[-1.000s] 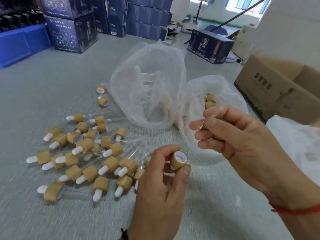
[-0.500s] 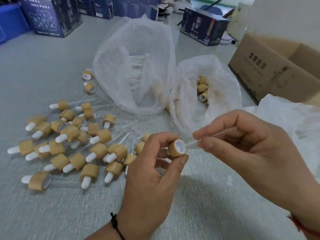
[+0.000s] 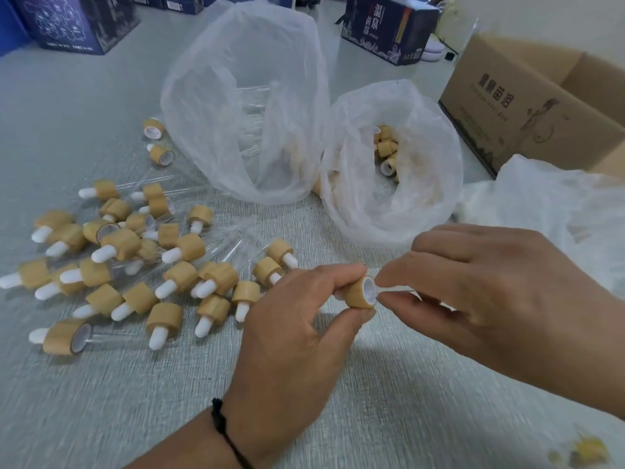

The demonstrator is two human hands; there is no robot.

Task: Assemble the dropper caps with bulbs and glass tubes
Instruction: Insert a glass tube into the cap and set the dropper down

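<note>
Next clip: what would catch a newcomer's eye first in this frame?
Front and centre, the left hand pinches a tan wood-look dropper cap while the right hand pinches a thin clear glass tube at its white-lined opening. To the left lies a scattered heap of finished tan caps with white bulbs. Behind stand two translucent plastic bags, the left one showing tubes, the right one holding loose caps.

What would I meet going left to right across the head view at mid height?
Pile of finished droppers → left hand → cap it holds → right hand pinching the glass tube → crumpled plastic sheet.
</note>
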